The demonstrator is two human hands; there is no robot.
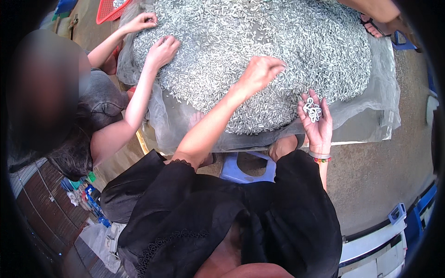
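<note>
Head view: the bench (373, 133) in front of you carries a broad pile (264, 32) of small silvery pieces, heaped on a sheer netting sheet (163, 127) whose loose margin spreads toward the near and right edges. Your step appears to be picking pieces from this pile and gathering them in one palm. Mind your left: a co-worker's hands (163, 50) work at the pile's left edge, and another person's arm (375, 8) reaches in at the far right. A blue stool (229, 171) sits at the near edge by your legs, so the roomier side for your elbows looks to be rightward, over the floor (366, 185). Your left hand (263, 73) hovers above the pile, fingertips pinched; I cannot tell whether they grip a piece. Your right hand (317, 126), palm up by the pile's near right edge, cradles a cluster of pale loops (313, 112) in half-curled fingers. The next move probably calls for bringing the left fingertips to that cluster while keeping the palm level.
</note>
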